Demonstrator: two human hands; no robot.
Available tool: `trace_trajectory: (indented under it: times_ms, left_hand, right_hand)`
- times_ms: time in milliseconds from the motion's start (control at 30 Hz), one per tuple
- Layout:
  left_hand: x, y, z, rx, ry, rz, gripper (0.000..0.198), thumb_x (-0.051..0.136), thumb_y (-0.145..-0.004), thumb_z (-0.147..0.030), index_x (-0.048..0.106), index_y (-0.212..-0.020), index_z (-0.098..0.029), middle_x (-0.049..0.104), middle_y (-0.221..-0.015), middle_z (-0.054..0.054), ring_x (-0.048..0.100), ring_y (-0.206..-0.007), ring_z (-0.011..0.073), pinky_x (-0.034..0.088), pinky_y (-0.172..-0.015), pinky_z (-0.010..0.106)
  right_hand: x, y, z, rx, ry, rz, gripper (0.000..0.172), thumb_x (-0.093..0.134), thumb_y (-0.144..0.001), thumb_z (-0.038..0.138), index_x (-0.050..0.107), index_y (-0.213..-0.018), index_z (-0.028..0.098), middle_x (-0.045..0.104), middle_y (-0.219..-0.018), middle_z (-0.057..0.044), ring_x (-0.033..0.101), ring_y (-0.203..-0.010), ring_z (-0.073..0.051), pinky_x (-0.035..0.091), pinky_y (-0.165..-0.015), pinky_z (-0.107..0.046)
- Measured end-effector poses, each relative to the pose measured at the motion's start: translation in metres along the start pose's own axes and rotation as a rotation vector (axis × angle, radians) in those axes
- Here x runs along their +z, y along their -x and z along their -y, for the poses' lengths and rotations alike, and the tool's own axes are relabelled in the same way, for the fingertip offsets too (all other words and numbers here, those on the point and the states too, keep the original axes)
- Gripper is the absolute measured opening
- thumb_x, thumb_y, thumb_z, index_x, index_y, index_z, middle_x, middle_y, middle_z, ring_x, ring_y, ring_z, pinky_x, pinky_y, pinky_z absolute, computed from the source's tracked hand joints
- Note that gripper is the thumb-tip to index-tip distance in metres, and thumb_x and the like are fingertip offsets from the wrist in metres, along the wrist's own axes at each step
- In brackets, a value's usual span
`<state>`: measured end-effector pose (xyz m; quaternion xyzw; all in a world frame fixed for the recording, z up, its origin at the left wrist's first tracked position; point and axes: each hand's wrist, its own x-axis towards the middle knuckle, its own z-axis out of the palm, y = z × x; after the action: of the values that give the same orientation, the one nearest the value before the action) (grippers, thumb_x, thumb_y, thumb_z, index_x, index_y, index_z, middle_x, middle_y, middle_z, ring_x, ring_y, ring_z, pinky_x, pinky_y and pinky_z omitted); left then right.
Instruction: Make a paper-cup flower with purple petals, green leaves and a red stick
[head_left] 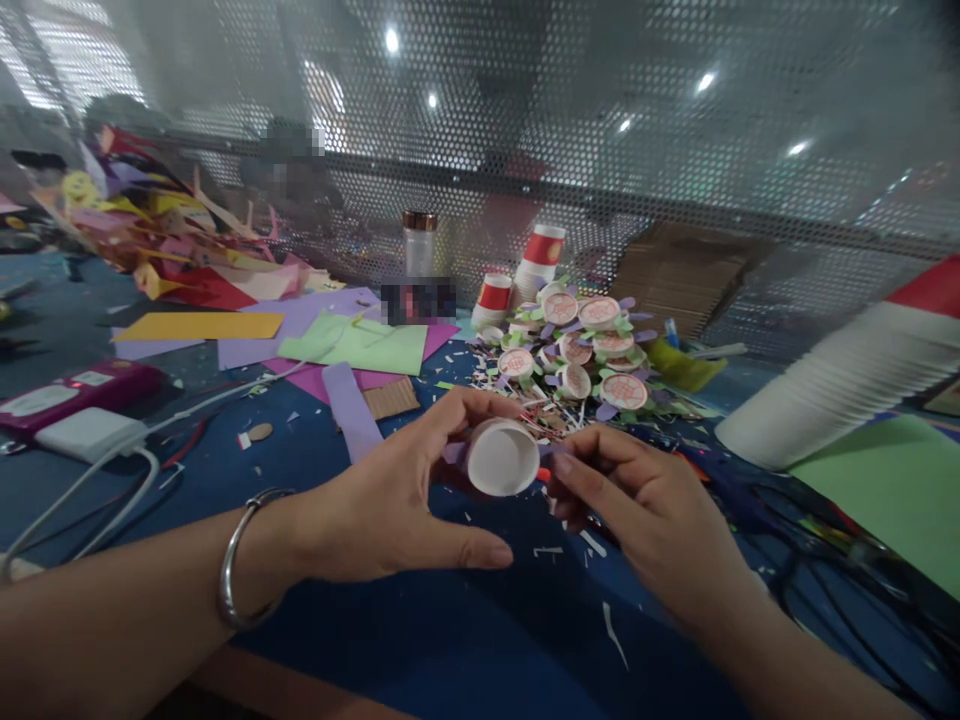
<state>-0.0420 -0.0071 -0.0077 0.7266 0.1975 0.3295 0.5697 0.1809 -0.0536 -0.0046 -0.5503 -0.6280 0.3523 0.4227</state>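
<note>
A short white paper cup piece (504, 458), round and open toward me, is in the middle of the view between my hands. Purple paper shows at its left and right sides. My left hand (401, 490) curves around its left and upper side, the fingers partly hidden behind it and the thumb stretched out below, apart from it. With thumb and fingers, my right hand (626, 490) pinches at the purple tab on the right side. A small red tip (543, 475) shows beside those fingers; what it belongs to is hidden.
Behind my hands is a pile of cup-bottom turtles (576, 348) with red markings. Stacked paper cups (847, 370) lean at right, near black cables (817, 590). Coloured paper (360, 340), a purple strip (351, 412), a white charger (91, 440) and scraps lie on the blue table (450, 640).
</note>
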Motion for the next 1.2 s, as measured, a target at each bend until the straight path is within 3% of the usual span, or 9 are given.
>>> trace_trajectory:
  times_ms: [267,467,667,900,1000,1200]
  left_hand:
    - [0.003,0.0,-0.003,0.13,-0.212,-0.095,0.055,0.08,-0.079,-0.02,0.055,-0.128,-0.023,0.065,-0.122,0.002,0.064,-0.108,0.0157,0.051,-0.091,0.025]
    - [0.003,0.002,0.0,0.177,-0.378,-0.04,0.052,0.079,-0.078,-0.021,0.057,-0.125,-0.02,0.068,-0.106,0.001,0.064,-0.089,0.0135,0.05,-0.073,0.022]
    - [0.0,0.0,-0.001,0.184,-0.415,-0.068,0.053,0.081,-0.076,-0.022,0.057,-0.123,-0.02,0.067,-0.107,0.0,0.062,-0.092,0.013,0.048,-0.08,0.023]
    - [0.002,0.002,0.0,0.168,-0.334,-0.074,0.053,0.082,-0.076,-0.028,0.055,-0.121,-0.019,0.065,-0.106,0.001,0.062,-0.093,0.0148,0.05,-0.08,0.026]
    - [0.003,0.0,0.003,0.107,-0.292,-0.065,0.054,0.083,-0.075,-0.031,0.055,-0.119,-0.019,0.065,-0.107,0.003,0.061,-0.095,0.0174,0.05,-0.081,0.03]
    - [-0.001,-0.006,0.008,-0.064,-0.021,-0.03,0.053,0.083,-0.073,-0.019,0.055,-0.118,-0.021,0.065,-0.108,0.003,0.062,-0.1,0.0193,0.049,-0.085,0.033]
  right_hand:
    - [-0.001,0.002,0.001,-0.051,0.026,0.058,0.027,0.06,-0.094,0.045,0.064,-0.084,0.021,0.064,-0.064,0.001,0.059,-0.057,-0.012,0.049,-0.054,-0.021]
    - [0.001,0.0,0.002,-0.035,0.033,0.141,0.032,0.062,-0.091,0.051,0.062,-0.081,0.02,0.062,-0.066,0.001,0.055,-0.057,-0.012,0.045,-0.054,-0.023]
    - [-0.002,-0.002,-0.003,-0.018,0.083,0.17,0.028,0.058,-0.094,0.048,0.063,-0.086,0.022,0.064,-0.072,0.0,0.054,-0.063,-0.012,0.043,-0.056,-0.022]
    - [-0.002,-0.003,-0.001,-0.015,0.102,0.18,0.026,0.059,-0.094,0.046,0.065,-0.087,0.022,0.067,-0.075,0.001,0.057,-0.064,-0.013,0.045,-0.057,-0.022]
    - [0.0,-0.005,0.001,-0.014,0.103,0.195,0.024,0.059,-0.093,0.044,0.066,-0.086,0.022,0.068,-0.076,0.0,0.058,-0.065,-0.013,0.046,-0.058,-0.022]
    - [-0.001,-0.006,0.001,0.03,0.065,0.195,0.026,0.061,-0.091,0.046,0.065,-0.082,0.022,0.063,-0.068,0.002,0.059,-0.058,-0.013,0.048,-0.054,-0.024]
